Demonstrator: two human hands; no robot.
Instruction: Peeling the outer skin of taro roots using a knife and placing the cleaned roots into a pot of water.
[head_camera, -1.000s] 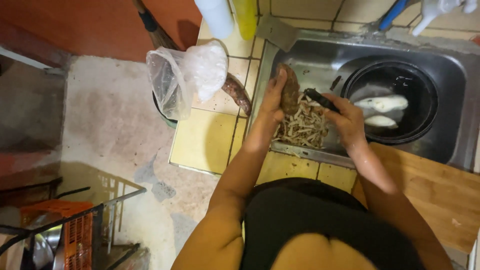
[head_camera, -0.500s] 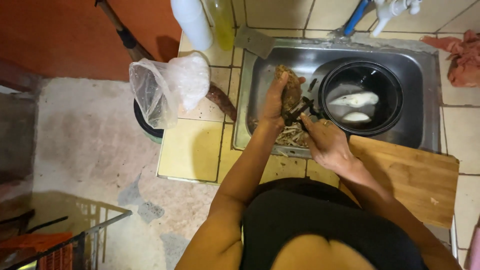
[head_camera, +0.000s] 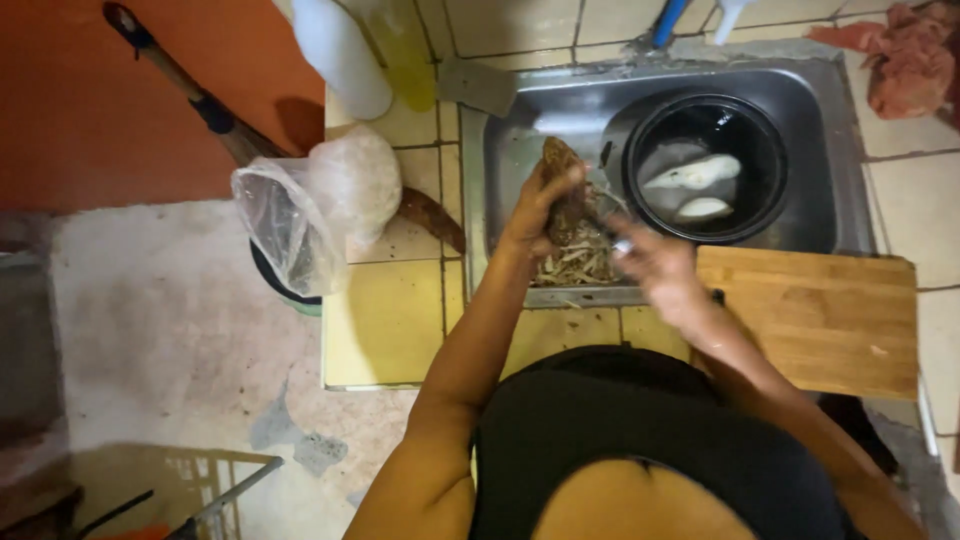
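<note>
Head camera view, looking down over a steel sink (head_camera: 500, 180). Left hand (head_camera: 535, 205) is wrapped around a brown root (head_camera: 562, 190), held upright over the sink's near left corner, long axis pointing away from the body. Right hand (head_camera: 660, 275), blurred, is just right of the root and closed on a small peeler (head_camera: 608, 232) whose tip touches the root's lower side. Peelings (head_camera: 580, 262) lie directly beneath.

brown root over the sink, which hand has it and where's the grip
The left hand grips the brown root around its middle. The right hand is blurred.
</note>
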